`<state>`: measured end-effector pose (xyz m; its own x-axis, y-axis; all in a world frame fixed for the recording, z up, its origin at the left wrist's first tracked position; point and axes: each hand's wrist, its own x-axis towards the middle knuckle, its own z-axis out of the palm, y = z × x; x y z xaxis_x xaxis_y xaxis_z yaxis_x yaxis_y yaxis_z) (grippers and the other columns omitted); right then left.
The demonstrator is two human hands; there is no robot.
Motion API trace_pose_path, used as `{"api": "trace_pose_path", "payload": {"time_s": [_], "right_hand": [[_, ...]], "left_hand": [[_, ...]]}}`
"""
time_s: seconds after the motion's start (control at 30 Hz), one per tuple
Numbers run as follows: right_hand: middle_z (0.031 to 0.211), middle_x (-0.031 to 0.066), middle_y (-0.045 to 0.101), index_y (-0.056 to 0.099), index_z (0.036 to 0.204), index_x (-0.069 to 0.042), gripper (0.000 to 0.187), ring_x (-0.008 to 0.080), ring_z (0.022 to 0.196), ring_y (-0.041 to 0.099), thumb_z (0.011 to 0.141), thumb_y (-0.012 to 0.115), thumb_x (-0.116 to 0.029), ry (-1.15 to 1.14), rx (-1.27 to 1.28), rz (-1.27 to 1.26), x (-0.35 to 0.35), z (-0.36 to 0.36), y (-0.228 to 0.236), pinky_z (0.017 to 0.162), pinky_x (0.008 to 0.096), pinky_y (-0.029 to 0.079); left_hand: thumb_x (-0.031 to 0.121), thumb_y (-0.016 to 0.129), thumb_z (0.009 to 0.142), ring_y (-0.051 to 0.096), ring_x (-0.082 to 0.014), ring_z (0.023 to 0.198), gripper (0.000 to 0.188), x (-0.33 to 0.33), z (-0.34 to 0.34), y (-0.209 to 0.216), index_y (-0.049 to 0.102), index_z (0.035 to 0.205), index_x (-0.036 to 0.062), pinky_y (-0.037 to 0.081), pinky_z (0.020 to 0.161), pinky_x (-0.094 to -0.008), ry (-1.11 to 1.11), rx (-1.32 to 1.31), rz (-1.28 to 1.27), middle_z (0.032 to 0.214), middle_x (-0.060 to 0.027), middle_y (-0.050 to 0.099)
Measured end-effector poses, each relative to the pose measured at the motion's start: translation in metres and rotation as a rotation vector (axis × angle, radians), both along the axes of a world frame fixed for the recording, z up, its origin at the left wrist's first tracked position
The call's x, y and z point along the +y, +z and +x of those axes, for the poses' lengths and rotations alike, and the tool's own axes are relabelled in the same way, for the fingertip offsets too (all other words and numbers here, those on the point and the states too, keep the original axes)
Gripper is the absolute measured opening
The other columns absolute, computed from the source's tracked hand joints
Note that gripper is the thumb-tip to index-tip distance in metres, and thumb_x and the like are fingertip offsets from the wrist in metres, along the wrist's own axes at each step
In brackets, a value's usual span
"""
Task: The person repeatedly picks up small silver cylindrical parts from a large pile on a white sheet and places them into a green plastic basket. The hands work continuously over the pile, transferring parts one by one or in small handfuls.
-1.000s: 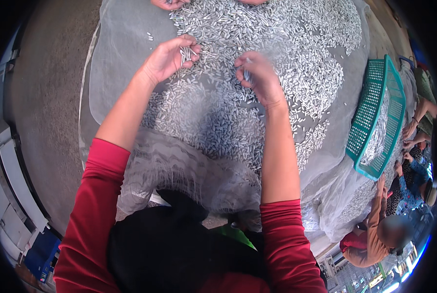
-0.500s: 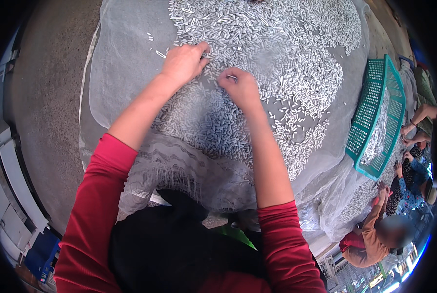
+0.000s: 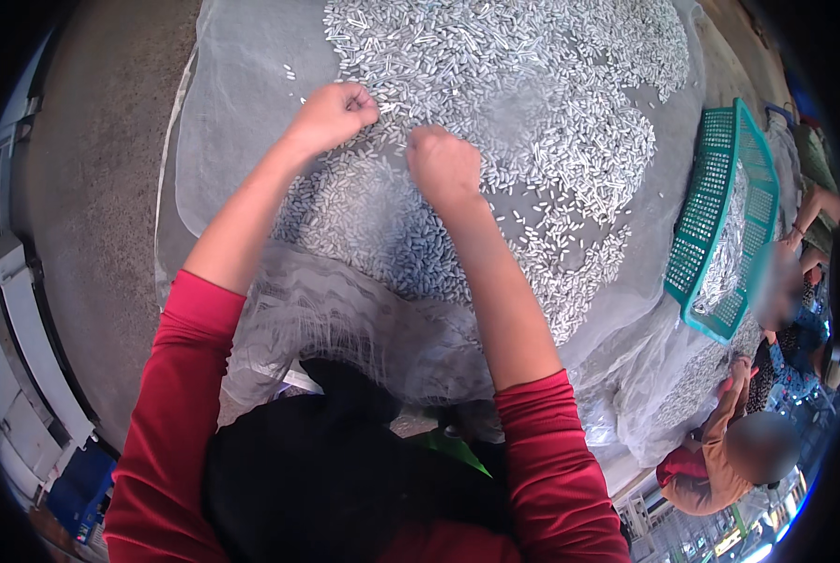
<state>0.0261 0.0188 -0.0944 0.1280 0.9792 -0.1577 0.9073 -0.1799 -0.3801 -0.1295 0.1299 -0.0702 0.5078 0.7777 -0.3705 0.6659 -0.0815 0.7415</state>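
A wide spread of small silver oblong pieces (image 3: 570, 141) lies on pale netting (image 3: 242, 122) in front of me. My left hand (image 3: 336, 114) is at the left edge of the spread, its thumb and fingers curled together in a pinch. Just to its right and slightly nearer, my right hand (image 3: 445, 164) is closed with its back toward me, over the pieces. Whatever either hand holds is hidden or too small to make out. A denser heap of the same pieces (image 3: 373, 220) lies between my forearms, close to the bunched near edge of the netting.
To the right stands a green perforated plastic basket (image 3: 711, 216) with shiny silver material inside. Beyond it, other people work, one in a brown top (image 3: 711, 469). Rough grey floor (image 3: 110, 188) runs along the left, beside a white metal frame (image 3: 26, 310).
Both hands have shifted slightly left. My right hand has turned, and the small silver loop seen in its pinch no longer shows. At the right, a person has leaned in beside the basket.
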Motion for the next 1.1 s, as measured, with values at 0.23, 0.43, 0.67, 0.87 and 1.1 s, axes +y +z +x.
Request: {"api": "trace_pose_path", "payload": {"time_s": [0.23, 0.43, 0.67, 0.87, 1.1], "right_hand": [[0.088, 0.0077, 0.062, 0.059, 0.095, -0.003, 0.019, 0.0216, 0.073, 0.063, 0.085, 0.053, -0.018, -0.332, 1.567, -0.282, -0.019, 0.030, 0.020, 0.058, 0.0316, 0.045], [0.102, 0.0093, 0.058, 0.053, 0.108, -0.006, 0.027, 0.0187, 0.085, 0.057, 0.092, 0.049, -0.027, -0.387, 2.247, -0.146, -0.043, 0.003, 0.027, 0.066, 0.0318, 0.046], [0.118, 0.0116, 0.056, 0.049, 0.123, -0.006, 0.038, 0.0257, 0.110, 0.053, 0.096, 0.041, -0.032, -0.751, 2.467, -0.036, -0.075, 0.005, 0.021, 0.095, 0.0402, 0.043], [0.110, 0.0113, 0.059, 0.051, 0.120, -0.009, 0.035, 0.0251, 0.104, 0.056, 0.095, 0.044, -0.033, -1.272, 2.290, 0.238, -0.118, 0.065, 0.054, 0.086, 0.0400, 0.049], [0.079, 0.0066, 0.056, 0.053, 0.094, -0.005, 0.013, 0.0161, 0.069, 0.056, 0.089, 0.057, -0.016, -0.770, 1.832, 1.040, -0.201, 0.299, 0.139, 0.058, 0.0266, 0.048]], "left_hand": [[0.017, 0.064, 0.080, 0.046, -0.0063, 0.064, 0.012, -0.024, -0.007, 0.056, 0.063, 0.084, 0.0061, 0.039, 0.059, -0.0248, -0.123, -0.093, -0.190, 0.065, 0.0024, 0.051], [0.012, 0.063, 0.079, 0.061, -0.0264, 0.070, 0.010, -0.061, 0.018, 0.101, 0.060, 0.084, 0.0040, 0.047, 0.063, -0.0363, -0.410, -0.020, 0.156, 0.066, -0.0106, 0.058], [0.004, 0.062, 0.077, 0.053, -0.0358, 0.112, 0.032, -0.132, 0.078, 0.104, 0.055, 0.108, 0.0031, 0.045, 0.091, -0.0436, -0.778, 0.223, 0.611, 0.119, -0.0168, 0.054], [0.009, 0.066, 0.077, 0.041, -0.0363, 0.126, 0.040, -0.165, 0.149, 0.130, 0.054, 0.116, 0.0036, 0.032, 0.104, -0.0529, -1.061, 0.166, 0.755, 0.128, -0.0160, 0.049], [0.007, 0.064, 0.080, 0.049, -0.0302, 0.120, 0.026, -0.118, 0.155, 0.157, 0.062, 0.106, 0.0077, 0.042, 0.096, -0.0395, -0.641, -0.192, 0.658, 0.127, -0.0102, 0.053]]}}
